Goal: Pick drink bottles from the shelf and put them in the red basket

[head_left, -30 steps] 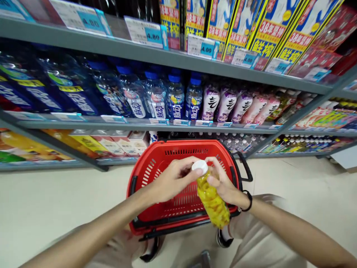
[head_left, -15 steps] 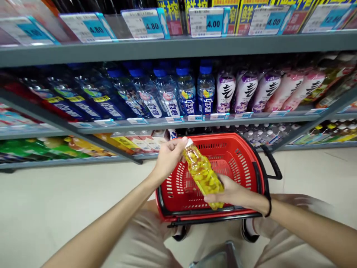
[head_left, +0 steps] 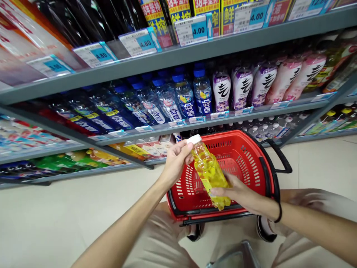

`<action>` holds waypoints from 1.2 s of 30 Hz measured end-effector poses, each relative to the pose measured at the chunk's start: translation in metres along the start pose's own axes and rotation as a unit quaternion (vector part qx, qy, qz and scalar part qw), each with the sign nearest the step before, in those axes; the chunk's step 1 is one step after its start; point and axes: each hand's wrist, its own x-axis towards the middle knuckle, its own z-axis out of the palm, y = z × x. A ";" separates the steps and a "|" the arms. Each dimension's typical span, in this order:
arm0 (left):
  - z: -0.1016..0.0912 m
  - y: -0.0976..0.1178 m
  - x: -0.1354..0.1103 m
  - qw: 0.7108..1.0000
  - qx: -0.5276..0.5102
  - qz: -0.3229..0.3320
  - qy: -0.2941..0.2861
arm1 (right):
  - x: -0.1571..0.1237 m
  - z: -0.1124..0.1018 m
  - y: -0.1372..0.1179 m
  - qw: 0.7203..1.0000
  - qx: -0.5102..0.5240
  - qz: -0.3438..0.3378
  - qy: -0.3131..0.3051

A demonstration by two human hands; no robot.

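Observation:
A bottle of yellow drink with a white cap is held at a slant above the red shopping basket. My right hand wraps around its lower half, the thumb lying across the front. At the top, my left hand is closed with its thumb and curled fingers at the neck, just below the cap. Through the plastic the contents look bright yellow; a label shows low on the side, too blurred to read. Beneath the bottle, the basket's slotted floor is partly covered from sight.
Blue-capped drink bottles and white-and-purple bottles line the shelf ahead. A grey shelf edge with price tags runs above them. The basket's black handle sticks out right. Pale floor tiles lie at left.
The view has tilted and shifted, so the basket and hands appear farther right. The bottle has turned slightly, showing more of its label and cap. Both hands still hold it.

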 end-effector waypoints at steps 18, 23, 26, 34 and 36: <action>0.018 0.003 -0.022 0.989 -0.010 -0.026 -0.148 | 0.003 -0.009 0.015 0.961 0.182 0.119 -0.169; 0.018 -0.003 -0.023 0.986 -0.010 -0.079 -0.145 | -0.001 -0.005 0.013 0.951 0.187 0.130 -0.209; 0.016 -0.005 -0.024 0.986 -0.009 -0.080 -0.147 | -0.003 -0.006 0.013 0.954 0.188 0.117 -0.203; 0.022 0.000 -0.027 0.991 0.017 -0.018 -0.130 | 0.002 -0.009 0.022 0.952 0.206 0.132 -0.184; 0.023 0.001 -0.027 0.991 0.017 -0.015 -0.131 | 0.002 -0.009 0.021 0.954 0.204 0.128 -0.179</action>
